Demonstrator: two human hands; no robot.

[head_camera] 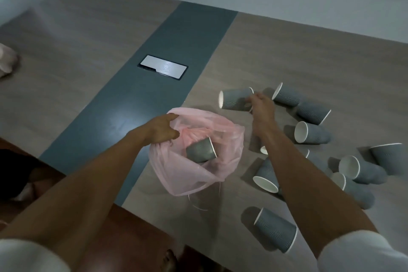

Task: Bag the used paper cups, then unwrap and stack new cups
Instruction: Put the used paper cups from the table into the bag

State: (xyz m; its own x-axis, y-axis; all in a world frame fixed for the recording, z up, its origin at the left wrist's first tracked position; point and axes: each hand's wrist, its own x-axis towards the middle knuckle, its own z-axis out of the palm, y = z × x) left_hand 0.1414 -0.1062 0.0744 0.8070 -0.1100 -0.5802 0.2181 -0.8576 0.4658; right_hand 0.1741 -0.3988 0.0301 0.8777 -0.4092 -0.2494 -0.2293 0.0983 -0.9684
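On a grey tabletop (287,55) with a teal centre band (159,68), the left hand (162,129) grips a pink bag (198,174) while the right hand (261,104) clasps a cup (235,99) at 1 o'clock.

Approx. 12 grey paper cups (311,132), i.e. 1 inside the 1 pink bag (189,179), 1 in the right hand (261,106), ~10 lying twd the tabletop's (287,51) right edge, a couple arm-hidden, plus 1 metal hatch (163,69).

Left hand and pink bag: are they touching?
Touching. The head view shows the left hand gripping the near-left rim of the pink bag, with the plastic bunched under its fingers, holding the mouth open.
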